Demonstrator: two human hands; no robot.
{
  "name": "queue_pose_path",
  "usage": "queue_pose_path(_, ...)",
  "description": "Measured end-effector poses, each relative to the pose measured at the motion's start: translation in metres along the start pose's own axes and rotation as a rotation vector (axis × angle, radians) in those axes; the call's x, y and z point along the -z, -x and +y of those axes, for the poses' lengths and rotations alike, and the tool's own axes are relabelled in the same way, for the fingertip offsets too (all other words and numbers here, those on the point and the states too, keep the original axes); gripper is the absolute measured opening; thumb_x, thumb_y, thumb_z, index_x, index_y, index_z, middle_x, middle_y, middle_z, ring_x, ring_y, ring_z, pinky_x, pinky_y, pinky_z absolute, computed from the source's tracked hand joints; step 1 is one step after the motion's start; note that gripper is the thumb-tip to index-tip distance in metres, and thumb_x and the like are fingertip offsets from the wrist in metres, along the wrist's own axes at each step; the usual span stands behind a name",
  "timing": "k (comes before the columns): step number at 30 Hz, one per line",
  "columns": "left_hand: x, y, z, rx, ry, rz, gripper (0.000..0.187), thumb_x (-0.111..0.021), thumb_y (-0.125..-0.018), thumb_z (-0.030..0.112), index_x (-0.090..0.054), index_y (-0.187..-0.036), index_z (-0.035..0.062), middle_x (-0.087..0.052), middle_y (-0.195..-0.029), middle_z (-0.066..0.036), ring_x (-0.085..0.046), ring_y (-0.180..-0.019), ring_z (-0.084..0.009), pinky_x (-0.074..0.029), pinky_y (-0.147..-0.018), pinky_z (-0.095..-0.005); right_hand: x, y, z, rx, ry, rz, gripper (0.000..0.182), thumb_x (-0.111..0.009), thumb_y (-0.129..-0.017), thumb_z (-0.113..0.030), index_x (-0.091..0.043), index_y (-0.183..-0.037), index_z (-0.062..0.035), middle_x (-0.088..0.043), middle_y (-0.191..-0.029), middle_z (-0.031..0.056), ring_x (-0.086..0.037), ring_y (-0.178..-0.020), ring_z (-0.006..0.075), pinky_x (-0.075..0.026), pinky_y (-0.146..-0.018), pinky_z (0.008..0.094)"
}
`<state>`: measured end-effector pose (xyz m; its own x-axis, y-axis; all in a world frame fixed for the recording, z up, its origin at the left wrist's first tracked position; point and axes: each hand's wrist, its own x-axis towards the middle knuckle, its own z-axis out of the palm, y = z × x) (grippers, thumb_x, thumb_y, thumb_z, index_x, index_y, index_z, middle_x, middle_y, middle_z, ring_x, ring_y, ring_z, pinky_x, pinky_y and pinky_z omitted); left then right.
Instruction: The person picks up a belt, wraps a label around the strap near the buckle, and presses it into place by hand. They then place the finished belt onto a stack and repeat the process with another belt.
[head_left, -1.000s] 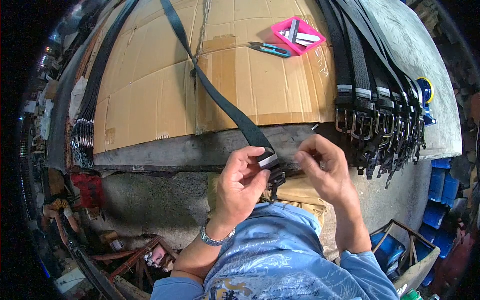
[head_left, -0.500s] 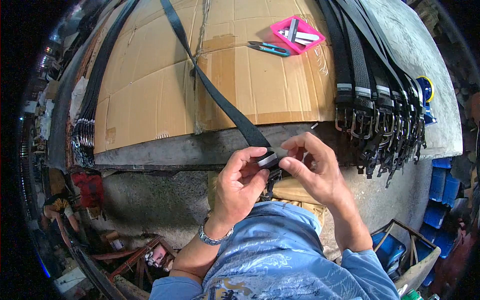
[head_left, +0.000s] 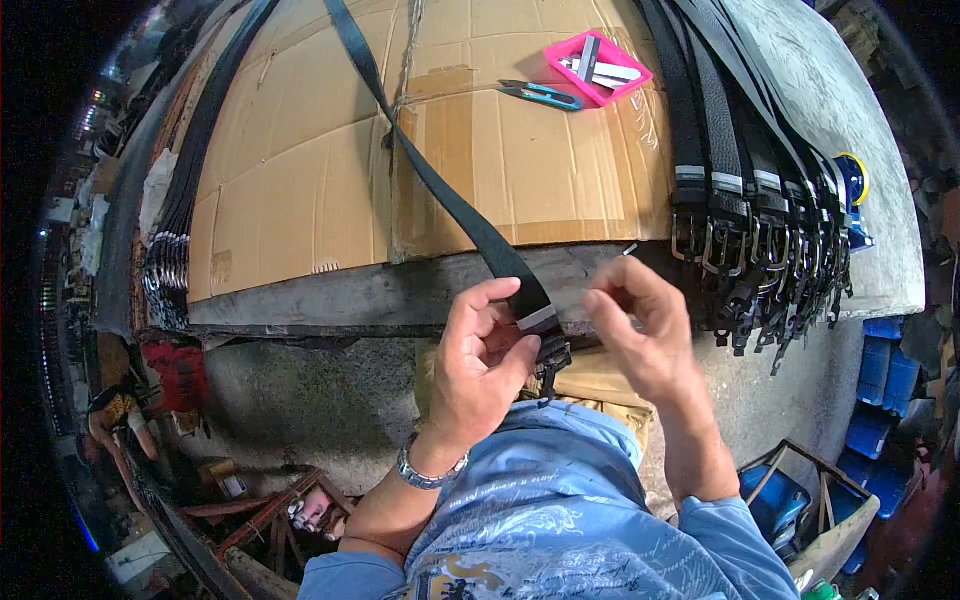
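Observation:
A black belt (head_left: 445, 195) runs down across the cardboard to my left hand (head_left: 480, 350). My left fingers and thumb are closed on its buckle end, beside a silver-grey band (head_left: 537, 319) round the strap. Below that band hangs the dark buckle (head_left: 553, 358), partly lost against the shadow. Just right of the belt, my right hand (head_left: 645, 325) is off it, fingers loosely curled and thumb apart from the forefinger. I see nothing in that hand.
Cardboard (head_left: 290, 190) covers the tabletop. Snips (head_left: 543, 95) lie beside a pink tray (head_left: 607, 97) of metal strips. Many buckled belts (head_left: 765, 210) hang over the edge at right, more belts (head_left: 180, 235) at left. A person (head_left: 120, 425) is at far left.
My right hand has drawn away from the belt to the right. The buckle end, still in my left hand, now lies straighter, with the silver-grey band and buckle more exposed.

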<state>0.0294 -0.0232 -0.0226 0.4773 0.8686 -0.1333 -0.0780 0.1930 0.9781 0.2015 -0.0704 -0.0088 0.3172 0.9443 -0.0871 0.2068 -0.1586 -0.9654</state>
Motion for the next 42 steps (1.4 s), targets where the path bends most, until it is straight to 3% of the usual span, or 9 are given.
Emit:
queue_pose_path(2, 0.007, -0.001, 0.000, -0.007, -0.037, -0.047, 0.056, -0.057, -0.083, -0.015, -0.040, -0.133, 0.0041, -0.062, -0.100, -0.008, -0.060, -0.087, -0.0095, -0.049, -0.075, -0.0221, 0.007, 0.002, 0.002, -0.095, -0.223, -0.032, 0.012, -0.063, -0.089, -0.010, -0.058, -0.082, -0.0014, -0.050, -0.070, -0.0029, -0.043, -0.064, 0.0036, -0.036, -0.054, 0.0224)
queue_pose_path(6, 0.010, -0.002, -0.003, -0.011, -0.006, -0.114, 0.057, -0.055, -0.083, -0.016, -0.038, -0.134, 0.0042, -0.062, -0.104, -0.011, -0.061, -0.091, -0.0124, -0.050, -0.076, -0.0236, 0.008, 0.003, 0.007, -0.157, -0.162, -0.207, 0.016, -0.063, -0.091, -0.015, -0.057, -0.083, -0.0020, -0.048, -0.069, -0.0052, -0.041, -0.064, 0.0019, -0.035, -0.054, 0.0212)
queue_pose_path(11, 0.009, -0.003, -0.003, -0.009, 0.006, -0.111, 0.055, -0.055, -0.084, -0.014, -0.039, -0.134, 0.0039, -0.061, -0.105, -0.011, -0.061, -0.093, -0.0129, -0.050, -0.077, -0.0241, 0.003, 0.000, 0.006, -0.147, -0.142, -0.261, 0.017, -0.063, -0.091, -0.016, -0.060, -0.085, 0.0001, -0.052, -0.067, -0.0017, -0.044, -0.064, 0.0048, -0.038, -0.054, 0.0252)
queue_pose_path(19, 0.008, -0.002, -0.001, 0.014, 0.033, -0.094, 0.053, -0.056, -0.085, -0.012, -0.039, -0.133, 0.0037, -0.061, -0.103, -0.010, -0.062, -0.091, -0.0124, -0.050, -0.076, -0.0234, 0.003, -0.007, 0.001, -0.125, 0.022, -0.337, 0.020, -0.063, -0.088, -0.016, -0.061, -0.092, 0.0035, -0.062, -0.075, 0.0147, -0.056, -0.069, 0.0169, -0.045, -0.063, 0.0352)
queue_pose_path(42, 0.007, -0.002, 0.001, 0.011, -0.009, -0.092, 0.053, -0.059, -0.085, -0.009, -0.040, -0.133, 0.0029, -0.062, -0.103, -0.009, -0.062, -0.089, -0.0118, -0.051, -0.077, -0.0236, 0.004, -0.008, -0.009, -0.099, 0.150, -0.312, 0.017, -0.064, -0.084, -0.012, -0.062, -0.089, 0.0039, -0.065, -0.079, 0.0190, -0.065, -0.072, 0.0252, -0.050, -0.067, 0.0374)
